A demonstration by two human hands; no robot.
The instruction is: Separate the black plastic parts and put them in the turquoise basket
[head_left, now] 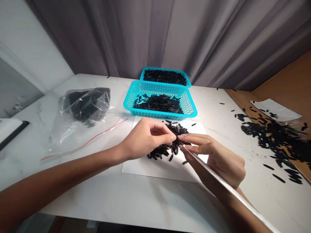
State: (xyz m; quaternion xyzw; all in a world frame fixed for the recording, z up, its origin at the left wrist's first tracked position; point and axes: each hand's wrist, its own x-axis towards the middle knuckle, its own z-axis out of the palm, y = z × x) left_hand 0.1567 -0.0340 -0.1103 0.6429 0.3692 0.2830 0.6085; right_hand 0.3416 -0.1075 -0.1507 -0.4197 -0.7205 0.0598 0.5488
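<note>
Above a pile of small black strips (159, 151) on a white sheet (150, 169), my two hands meet with their fingertips nearly touching. My left hand (148, 138) is pinched; what lies between its thumb and fingers is too small to make out. Coming from the right, my right hand (216, 155) has its fingers closed at a dark spot beside the left fingertips, and its grip is hidden. A thin pale strip or cord (228, 187) runs from near those fingertips to the bottom right. Behind the sheet stands a turquoise basket (160, 84) partly filled with black pieces.
A second turquoise basket (183, 73) of black pieces stands behind the first. On the left lies a clear zip bag (88, 105) with black contents and a red seal line. Black pieces (274, 136) are scattered at the right, near a paper (277, 110). A grey curtain (145, 35) hangs behind.
</note>
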